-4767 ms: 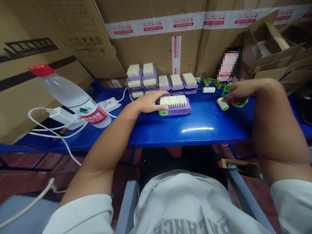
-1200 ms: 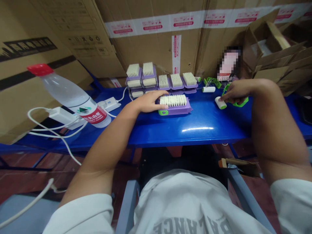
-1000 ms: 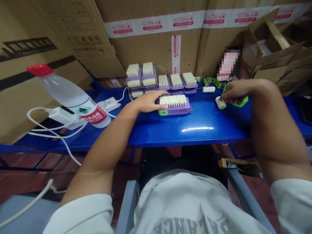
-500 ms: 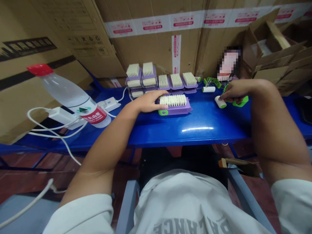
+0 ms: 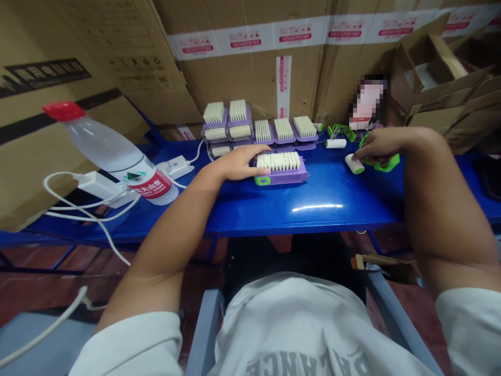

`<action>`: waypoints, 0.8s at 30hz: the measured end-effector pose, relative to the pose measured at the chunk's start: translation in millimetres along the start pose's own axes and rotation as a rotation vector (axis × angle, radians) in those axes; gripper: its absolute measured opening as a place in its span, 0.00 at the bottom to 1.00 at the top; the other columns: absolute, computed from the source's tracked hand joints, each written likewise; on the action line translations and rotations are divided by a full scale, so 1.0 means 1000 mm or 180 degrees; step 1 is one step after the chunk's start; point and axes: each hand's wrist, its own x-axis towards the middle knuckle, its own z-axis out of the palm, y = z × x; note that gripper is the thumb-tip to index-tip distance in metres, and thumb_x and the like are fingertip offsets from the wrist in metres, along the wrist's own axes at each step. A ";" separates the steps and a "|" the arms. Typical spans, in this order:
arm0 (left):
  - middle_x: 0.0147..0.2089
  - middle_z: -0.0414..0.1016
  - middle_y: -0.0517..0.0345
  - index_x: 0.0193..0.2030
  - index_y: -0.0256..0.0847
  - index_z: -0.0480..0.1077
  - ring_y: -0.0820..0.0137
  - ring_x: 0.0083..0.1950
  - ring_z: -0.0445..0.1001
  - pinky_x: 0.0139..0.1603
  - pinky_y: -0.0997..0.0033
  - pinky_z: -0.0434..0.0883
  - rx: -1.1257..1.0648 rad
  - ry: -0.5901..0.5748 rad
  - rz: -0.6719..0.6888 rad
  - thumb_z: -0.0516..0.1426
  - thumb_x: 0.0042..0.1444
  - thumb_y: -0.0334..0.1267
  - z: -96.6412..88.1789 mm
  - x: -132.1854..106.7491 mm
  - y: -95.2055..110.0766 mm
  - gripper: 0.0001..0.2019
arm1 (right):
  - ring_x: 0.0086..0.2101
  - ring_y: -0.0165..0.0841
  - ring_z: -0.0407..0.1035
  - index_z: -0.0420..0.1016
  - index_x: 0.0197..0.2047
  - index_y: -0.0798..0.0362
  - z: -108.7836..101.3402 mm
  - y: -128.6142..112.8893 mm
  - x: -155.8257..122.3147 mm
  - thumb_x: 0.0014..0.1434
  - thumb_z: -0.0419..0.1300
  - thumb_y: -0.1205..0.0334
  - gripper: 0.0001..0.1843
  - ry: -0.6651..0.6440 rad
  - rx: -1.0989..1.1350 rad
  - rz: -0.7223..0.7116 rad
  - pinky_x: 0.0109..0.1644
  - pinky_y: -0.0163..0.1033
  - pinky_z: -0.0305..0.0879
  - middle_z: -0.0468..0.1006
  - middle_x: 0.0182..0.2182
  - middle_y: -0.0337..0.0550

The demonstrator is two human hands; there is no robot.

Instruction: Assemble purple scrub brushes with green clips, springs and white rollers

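Note:
My left hand [image 5: 246,163] is closed round the left end of a purple brush block [image 5: 287,177] with cream bristles and a green end piece. The block lies flat on the blue table, bristles up, thumb on the near side. At the right, my right hand [image 5: 376,149] has curled fingers, with the index fingertip on a white cylinder [image 5: 354,164] with a green end. Bright green plastic parts [image 5: 389,163] show beneath and beside that hand, partly hidden by it. Behind the block stand several more purple brush blocks [image 5: 284,130].
Another white cylinder [image 5: 336,143] and a green frame [image 5: 342,130] lie towards the back. A tilted-looking water bottle [image 5: 129,162], white power strip [image 5: 104,189] and cables occupy the left. Cardboard [image 5: 250,68] walls the back; open carton pieces [image 5: 438,78] stand at right.

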 end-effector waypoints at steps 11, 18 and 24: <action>0.82 0.74 0.39 0.84 0.43 0.67 0.40 0.77 0.77 0.79 0.43 0.72 0.0036 0.0005 0.0011 0.60 0.67 0.68 0.000 0.000 -0.001 0.46 | 0.27 0.34 0.72 0.83 0.38 0.58 -0.002 0.000 0.001 0.80 0.66 0.50 0.21 0.0086 -0.0065 0.0035 0.37 0.42 0.72 0.79 0.28 0.45; 0.83 0.74 0.38 0.85 0.42 0.67 0.41 0.78 0.76 0.79 0.45 0.72 0.0056 -0.0012 0.0004 0.59 0.67 0.71 0.000 0.000 -0.001 0.48 | 0.33 0.35 0.73 0.86 0.43 0.56 -0.002 -0.008 -0.002 0.81 0.63 0.55 0.17 0.0371 0.0447 -0.0149 0.41 0.40 0.76 0.81 0.37 0.48; 0.83 0.74 0.39 0.84 0.43 0.67 0.40 0.79 0.75 0.81 0.43 0.71 -0.0017 -0.0006 0.0029 0.60 0.66 0.73 -0.001 0.000 -0.001 0.49 | 0.35 0.35 0.72 0.86 0.44 0.58 -0.002 -0.011 -0.006 0.82 0.62 0.57 0.17 0.0423 0.0528 -0.0209 0.43 0.41 0.76 0.80 0.38 0.50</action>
